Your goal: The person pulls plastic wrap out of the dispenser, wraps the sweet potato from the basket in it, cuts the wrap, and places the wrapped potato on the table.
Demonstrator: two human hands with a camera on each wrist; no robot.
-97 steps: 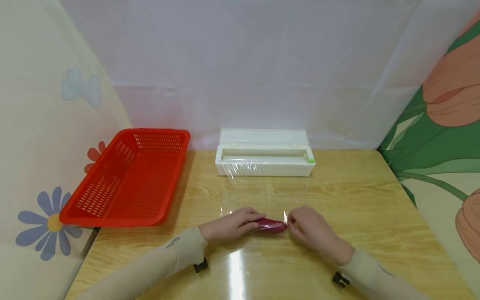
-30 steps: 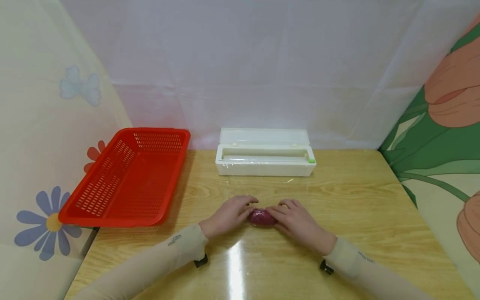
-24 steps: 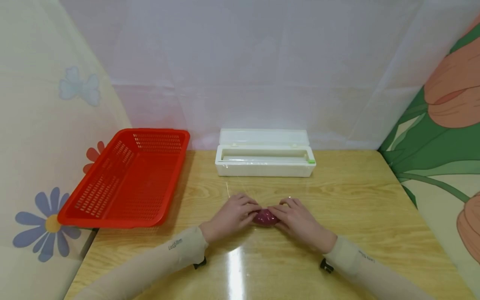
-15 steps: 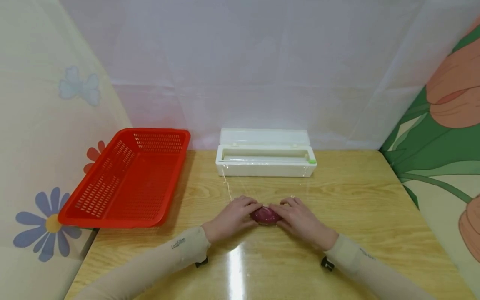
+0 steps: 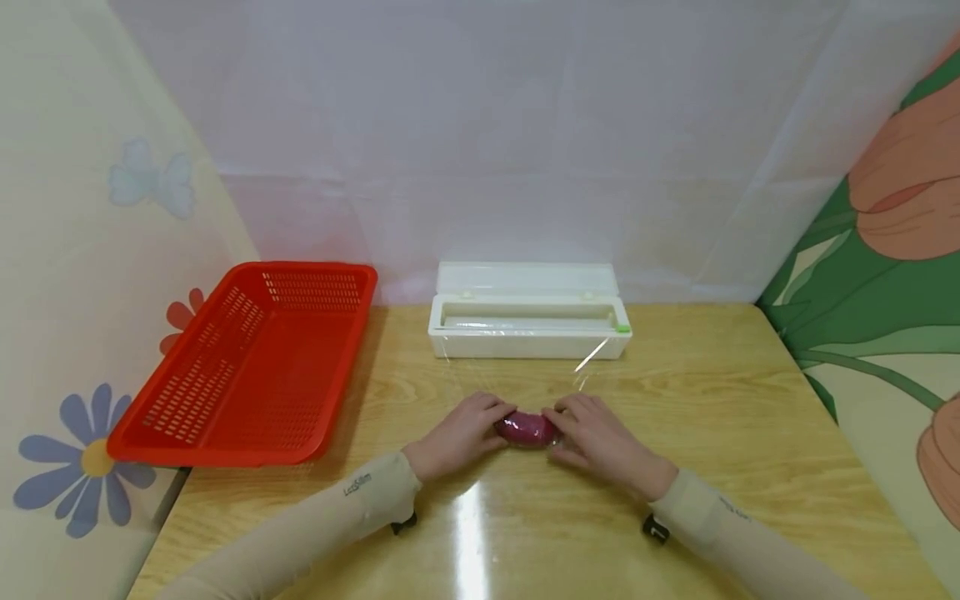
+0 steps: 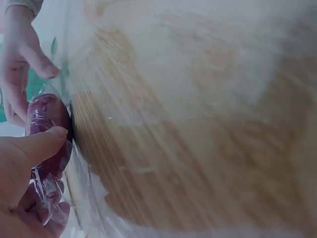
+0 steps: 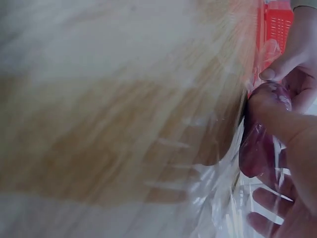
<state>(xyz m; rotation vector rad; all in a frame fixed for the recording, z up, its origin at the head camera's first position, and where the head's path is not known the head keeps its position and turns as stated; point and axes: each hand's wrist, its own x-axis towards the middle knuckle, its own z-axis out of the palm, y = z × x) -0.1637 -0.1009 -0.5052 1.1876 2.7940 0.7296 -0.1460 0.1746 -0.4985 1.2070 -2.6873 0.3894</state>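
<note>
In the head view, the vegetable (image 5: 527,429), purple and perhaps an eggplant, is at the near middle of the tabletop (image 5: 712,392), in front of the box (image 5: 525,345). The left hand (image 5: 459,433) has a narrow grip on its left end, and the right hand (image 5: 603,437) a like grip on its right end. Film (image 5: 588,362) runs from the box towards them, showing only as thin bright streaks. I judge the wrapping partway along: film already covers the vegetable, but the sheet looks uncut at the box, so parting it and tidying the ends seem left to do. The box is long, white and smooth, its lid (image 5: 525,277) tipped back and a small green tab (image 5: 622,328) at the right end. To the left sits the basket (image 5: 210,455), red plastic with slotted sides, well apart from the vegetable

In the left wrist view, the left thumb presses across the vegetable while the fingers curl behind, under crumpled film. The skin is glossy and dark, the shape rounded. The sheet beyond is taut and finely creased, with blurred wood tones showing through it

In the right wrist view, the right grip holds the vegetable too, thumb laid over it. Loose film gathers in shiny folds around the lower fingers, apparently not yet pressed down
</note>
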